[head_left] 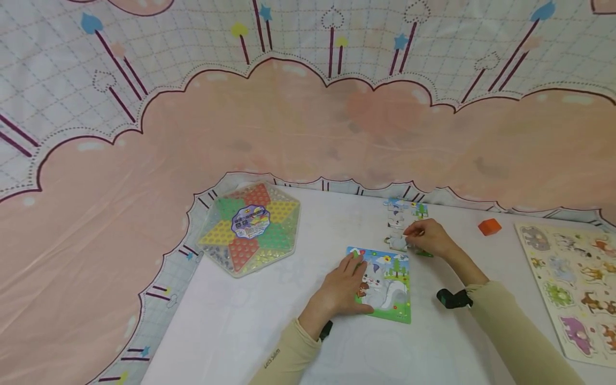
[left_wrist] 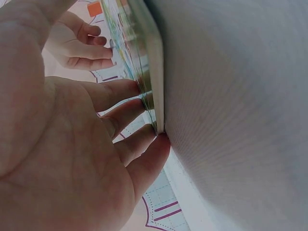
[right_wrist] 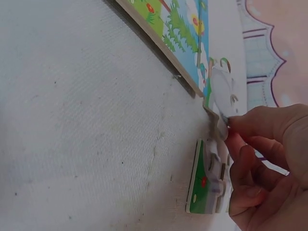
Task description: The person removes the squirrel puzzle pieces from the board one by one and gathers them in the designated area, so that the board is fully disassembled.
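A square squirrel picture board [head_left: 395, 307] lies on the white table, and my left hand [head_left: 340, 284] rests on its left side with fingers spread. In the left wrist view, the fingertips touch the board's face and edge. Beyond its top edge, thumb and forefinger of my right hand [head_left: 430, 239] pinch a pale grey jigsaw piece [right_wrist: 221, 91]. Other jigsaw pieces [head_left: 395, 213] lie beside and behind that hand, partly joined. Close to its fingers in the right wrist view is a green-cornered piece [right_wrist: 202, 185]. My right fingers hide part of the pieces in the head view.
A hexagonal Chinese checkers set [head_left: 284, 262] in clear wrapping lies to the left. An orange block [head_left: 490, 226] sits at the right, near an animal peg-puzzle board [head_left: 543, 267]. Patterned cloth [head_left: 308, 128] rises behind the table [head_left: 250, 321].
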`<action>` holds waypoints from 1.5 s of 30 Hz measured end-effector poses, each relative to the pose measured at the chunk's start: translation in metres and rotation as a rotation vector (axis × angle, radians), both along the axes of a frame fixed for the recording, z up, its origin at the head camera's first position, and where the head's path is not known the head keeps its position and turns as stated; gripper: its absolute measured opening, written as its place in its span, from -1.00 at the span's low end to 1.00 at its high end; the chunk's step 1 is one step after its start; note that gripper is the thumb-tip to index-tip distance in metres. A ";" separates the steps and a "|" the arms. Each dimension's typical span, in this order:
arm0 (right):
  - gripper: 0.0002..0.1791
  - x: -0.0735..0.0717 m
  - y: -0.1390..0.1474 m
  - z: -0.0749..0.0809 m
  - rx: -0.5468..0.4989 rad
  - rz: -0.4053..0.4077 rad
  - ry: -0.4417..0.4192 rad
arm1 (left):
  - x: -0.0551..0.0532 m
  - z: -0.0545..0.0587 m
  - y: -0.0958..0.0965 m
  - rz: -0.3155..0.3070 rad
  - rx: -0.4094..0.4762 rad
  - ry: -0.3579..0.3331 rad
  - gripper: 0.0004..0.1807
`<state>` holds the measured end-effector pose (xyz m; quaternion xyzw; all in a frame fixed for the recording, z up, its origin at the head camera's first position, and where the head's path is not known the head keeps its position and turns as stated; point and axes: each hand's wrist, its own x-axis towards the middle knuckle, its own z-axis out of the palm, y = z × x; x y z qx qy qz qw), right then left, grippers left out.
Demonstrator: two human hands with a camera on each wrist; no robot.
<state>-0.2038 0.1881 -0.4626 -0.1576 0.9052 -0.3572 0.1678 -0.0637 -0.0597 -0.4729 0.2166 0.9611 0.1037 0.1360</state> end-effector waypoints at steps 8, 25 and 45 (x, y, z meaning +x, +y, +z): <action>-0.86 0.001 -0.001 0.000 0.023 -0.009 0.020 | 0.000 0.001 0.001 -0.019 -0.017 0.024 0.08; -0.81 0.015 -0.015 0.002 -0.008 -0.010 0.034 | -0.003 0.003 -0.002 -0.006 0.036 -0.030 0.08; -0.87 0.064 -0.065 -0.012 -0.065 0.166 0.065 | -0.007 0.002 -0.015 -0.016 0.160 -0.043 0.06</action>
